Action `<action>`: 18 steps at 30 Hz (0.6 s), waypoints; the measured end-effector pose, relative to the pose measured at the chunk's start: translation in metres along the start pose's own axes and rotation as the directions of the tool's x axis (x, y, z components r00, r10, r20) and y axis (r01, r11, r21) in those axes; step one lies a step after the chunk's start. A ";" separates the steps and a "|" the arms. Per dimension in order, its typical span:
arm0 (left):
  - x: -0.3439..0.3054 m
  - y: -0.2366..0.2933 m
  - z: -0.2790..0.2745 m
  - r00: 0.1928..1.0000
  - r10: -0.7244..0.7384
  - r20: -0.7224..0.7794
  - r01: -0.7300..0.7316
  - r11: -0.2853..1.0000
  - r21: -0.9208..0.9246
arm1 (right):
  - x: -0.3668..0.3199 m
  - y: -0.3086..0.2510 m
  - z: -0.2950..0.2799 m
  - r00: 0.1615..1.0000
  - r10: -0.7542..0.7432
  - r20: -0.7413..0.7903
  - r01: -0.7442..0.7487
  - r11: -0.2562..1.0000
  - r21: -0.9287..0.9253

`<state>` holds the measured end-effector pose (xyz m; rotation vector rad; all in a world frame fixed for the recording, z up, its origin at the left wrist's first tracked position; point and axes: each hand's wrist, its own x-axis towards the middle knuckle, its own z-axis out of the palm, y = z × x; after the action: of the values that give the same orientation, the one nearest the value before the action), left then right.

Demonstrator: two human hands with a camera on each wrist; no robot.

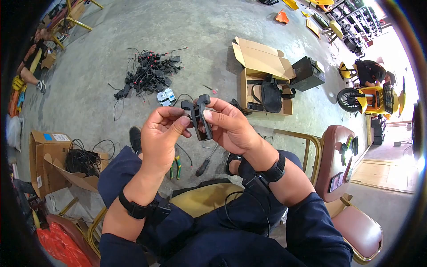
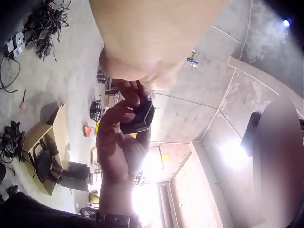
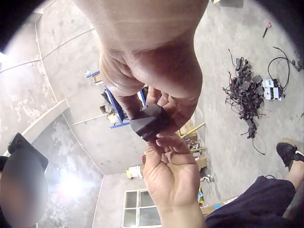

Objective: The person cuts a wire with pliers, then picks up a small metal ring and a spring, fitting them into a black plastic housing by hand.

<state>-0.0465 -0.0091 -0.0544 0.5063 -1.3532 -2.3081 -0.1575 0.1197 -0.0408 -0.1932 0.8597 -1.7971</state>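
Note:
In the head view a black plastic part [image 1: 203, 124], long and with a slot between two upright sides, is held up in front of the lap. My right hand [image 1: 233, 130] grips it from the right, thumb on its near face. From the left, my left hand [image 1: 161, 138] pinches at its left side with thumb and forefinger, and a thin black cable loops out behind. The right wrist view shows the same dark part [image 3: 150, 122] between both hands, its underside angular. Fingers hide much of it in the left wrist view.
Beyond the hands lie a heap of black cabled units [image 1: 149, 73], a white-and-blue block [image 1: 166, 96] and an open cardboard box [image 1: 267, 89] holding a black bag. Below are a screwdriver [image 1: 203, 165] and green-handled pliers [image 1: 177, 168]. A box of cables [image 1: 82, 161] stands left, a brown chair [image 1: 333, 164] right.

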 end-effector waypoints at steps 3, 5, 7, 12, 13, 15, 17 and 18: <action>0.000 0.000 0.000 1.000 -0.013 -0.006 0.013 1.000 -0.014 | 0.000 0.000 0.000 1.000 0.013 -0.001 -0.013 1.000 0.007; 0.000 0.000 -0.001 1.000 -0.016 -0.010 0.016 1.000 -0.021 | 0.000 0.001 -0.001 1.000 0.015 -0.006 -0.015 1.000 0.007; 0.001 -0.001 -0.004 1.000 -0.027 -0.014 0.027 0.998 -0.050 | 0.001 0.003 -0.001 1.000 0.016 -0.011 -0.016 1.000 0.007; 0.000 0.002 -0.003 0.999 -0.046 -0.024 0.043 0.994 -0.102 | 0.001 0.002 -0.001 1.000 0.012 -0.010 -0.012 1.000 0.022; 0.000 0.002 -0.002 0.999 -0.037 -0.023 0.034 0.994 -0.106 | 0.001 0.003 -0.001 1.000 0.012 -0.010 -0.011 1.000 0.022; 0.000 0.001 -0.002 0.999 -0.031 -0.019 0.029 0.992 -0.121 | 0.002 0.004 -0.003 1.000 0.013 -0.015 -0.013 1.000 0.026; 0.000 0.001 -0.002 1.000 -0.025 -0.015 0.022 0.991 -0.135 | 0.002 0.004 -0.004 1.000 0.011 -0.009 -0.011 1.000 0.027; 0.000 0.001 -0.002 1.000 -0.025 -0.016 0.023 0.990 -0.142 | 0.002 0.004 -0.004 1.000 0.010 -0.005 -0.010 1.000 0.028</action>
<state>-0.0453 -0.0109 -0.0545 0.4987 -1.1707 -2.3918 -0.1569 0.1190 -0.0468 -0.1663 0.8369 -1.8003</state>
